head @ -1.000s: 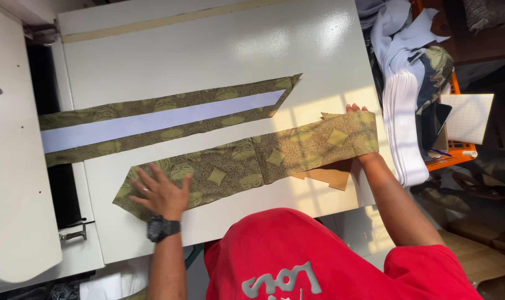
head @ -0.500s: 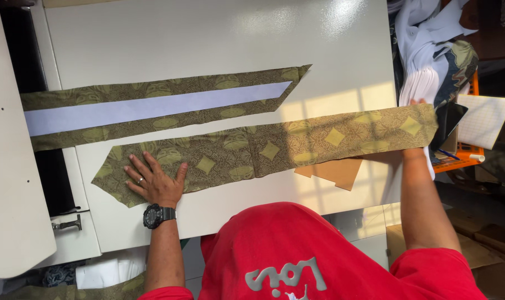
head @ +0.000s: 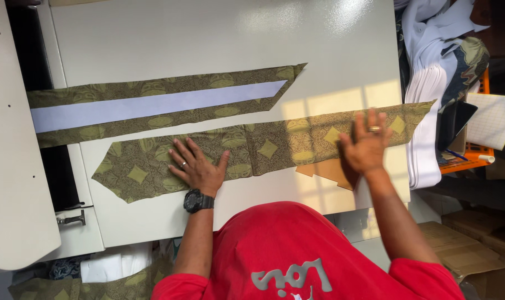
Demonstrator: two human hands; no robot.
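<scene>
Flat and spread, the left hand (head: 195,168) pins the pointed green patterned strip (head: 263,150) near the table's (head: 208,39) front edge; rightward, the right hand (head: 366,145) presses open-palmed. Smoothing seems underway; next, even pressure toward the right end.

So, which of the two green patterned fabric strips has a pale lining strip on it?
The far green patterned fabric strip, carrying the pale lining strip; neither hand touches it.
</scene>
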